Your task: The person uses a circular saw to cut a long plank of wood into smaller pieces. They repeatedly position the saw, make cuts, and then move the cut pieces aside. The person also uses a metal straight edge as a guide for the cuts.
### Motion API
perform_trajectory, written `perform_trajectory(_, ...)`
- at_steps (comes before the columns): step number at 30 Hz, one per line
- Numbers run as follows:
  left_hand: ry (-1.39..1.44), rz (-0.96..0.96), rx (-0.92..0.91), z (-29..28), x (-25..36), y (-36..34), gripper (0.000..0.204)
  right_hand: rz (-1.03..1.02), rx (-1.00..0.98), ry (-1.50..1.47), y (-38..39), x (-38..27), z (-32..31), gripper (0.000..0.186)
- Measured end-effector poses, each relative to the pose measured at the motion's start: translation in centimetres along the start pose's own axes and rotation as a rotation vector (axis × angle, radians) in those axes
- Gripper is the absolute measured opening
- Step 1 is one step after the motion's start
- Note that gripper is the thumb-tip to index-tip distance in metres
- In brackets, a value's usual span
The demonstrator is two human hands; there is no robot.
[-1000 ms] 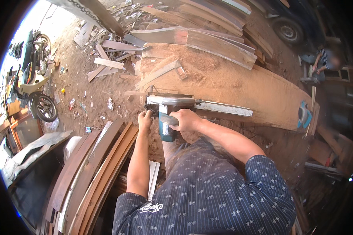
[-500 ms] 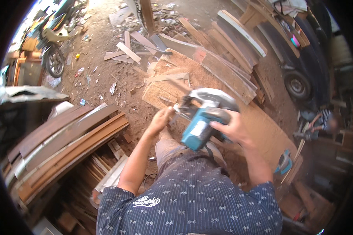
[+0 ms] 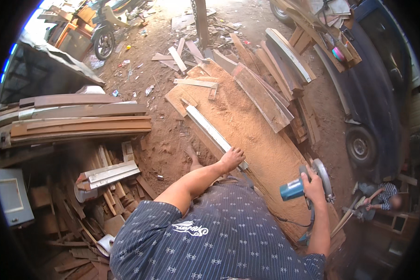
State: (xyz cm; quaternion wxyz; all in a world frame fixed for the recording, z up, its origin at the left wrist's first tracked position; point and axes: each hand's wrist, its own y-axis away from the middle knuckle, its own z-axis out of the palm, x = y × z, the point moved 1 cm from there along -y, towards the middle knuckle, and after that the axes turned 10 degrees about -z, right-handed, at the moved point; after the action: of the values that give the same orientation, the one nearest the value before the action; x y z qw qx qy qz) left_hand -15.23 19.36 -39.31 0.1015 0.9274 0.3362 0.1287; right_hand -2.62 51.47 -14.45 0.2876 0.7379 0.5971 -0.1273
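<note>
My left hand [image 3: 232, 158] grips a long white-edged wooden strip [image 3: 206, 126], which lies along the left side of a broad sawdust-covered board [image 3: 261, 149]. In my right hand [image 3: 312, 185], a teal and silver circular saw [image 3: 290, 189] is held by its handle over the right part of that board, apart from the white strip; a cord hangs from it. An L-shaped piece of thin wood [image 3: 193, 83] rests near the board's far end, and several loose planks [image 3: 259, 95] lie along its right edge.
Stacked boards [image 3: 74, 128] and offcuts are at left. A dark car [image 3: 368, 98] stands at right; below it a seated person [image 3: 387, 198] in a striped top handles something thin. A post [image 3: 201, 25] and a parked motorbike [image 3: 102, 39] are at the back, among scattered debris.
The saw has been lifted and moved rightward in my right hand. My left hand has left the saw's front and now holds the white-edged strip. My view has turned.
</note>
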Motion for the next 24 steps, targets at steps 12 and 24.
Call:
perform_trajectory(12, 0.064, -0.241, 0.096, -19.7, -7.4, 10.6, 0.034, 0.374, -0.468, 0.380, 4.3, 26.1, 25.6, 0.033)
perform_trajectory(24, 0.266, -0.409, 0.243, -27.3, -12.9, 15.5, 0.040, 0.052, -0.348, 0.430, 3.0, 25.1, 28.4, 0.031)
